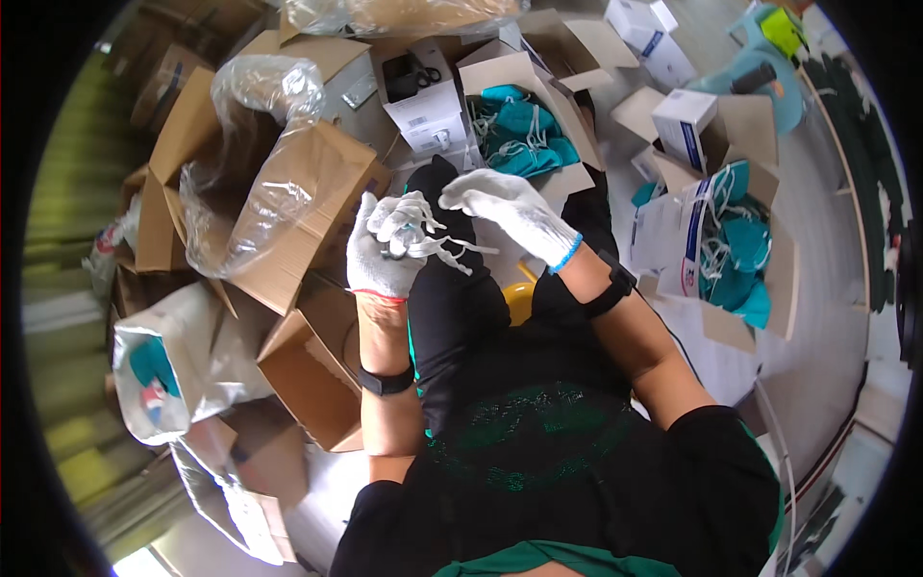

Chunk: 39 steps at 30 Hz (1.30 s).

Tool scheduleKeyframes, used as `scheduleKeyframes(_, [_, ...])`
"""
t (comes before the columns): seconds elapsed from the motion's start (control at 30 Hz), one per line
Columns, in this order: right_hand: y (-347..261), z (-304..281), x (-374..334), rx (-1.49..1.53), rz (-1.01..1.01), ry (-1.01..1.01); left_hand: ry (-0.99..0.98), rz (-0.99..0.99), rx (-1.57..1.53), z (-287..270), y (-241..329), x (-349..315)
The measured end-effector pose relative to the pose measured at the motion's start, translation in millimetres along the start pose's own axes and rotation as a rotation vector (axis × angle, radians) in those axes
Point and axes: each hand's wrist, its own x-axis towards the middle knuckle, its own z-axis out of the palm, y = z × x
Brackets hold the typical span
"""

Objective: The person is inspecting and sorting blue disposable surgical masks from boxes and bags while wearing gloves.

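Observation:
My left hand (385, 248), in a white knit glove with a red cuff, is closed with its fingers curled round a bundle of white straps (450, 252). Loose strap ends hang out to the right, over my dark trouser leg. Whatever else lies inside that grip is hidden. Just to the right, my right hand (514, 213) wears a white glove with a blue cuff. Its fingers stretch leftward, slightly bent, with nothing visible in them. Ahead of my hands, an open carton (577, 178) holds several teal face masks (524, 130) with white straps.
At right stands another open carton (784, 279) of teal masks, with a small white box (685, 125) above it. Scissors (428, 72) lie on a white box straight ahead. Brown cartons (288, 216) and clear plastic film crowd the left. A white bag (163, 385) sits lower left.

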Motion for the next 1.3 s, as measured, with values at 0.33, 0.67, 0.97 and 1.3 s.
scheduleKeyframes(0.33, [-14,-16,-10,-0.772,-0.211,-0.054,0.465,0.386,0.686,-1,-11,15])
scheduleKeyframes(0.67, [-6,-28,4,-0.732,-0.164,-0.094,0.477,0.588,1.968,-44,-45,43])
scheduleKeyframes(0.97, [47,6,-11,-0.551,-0.060,0.133,0.593,0.844,2.143,-92,-7,54])
scheduleKeyframes(1.3, [22,18,-96,-0.604,0.388,0.160,0.540,0.863,2.776,-148,24,40])
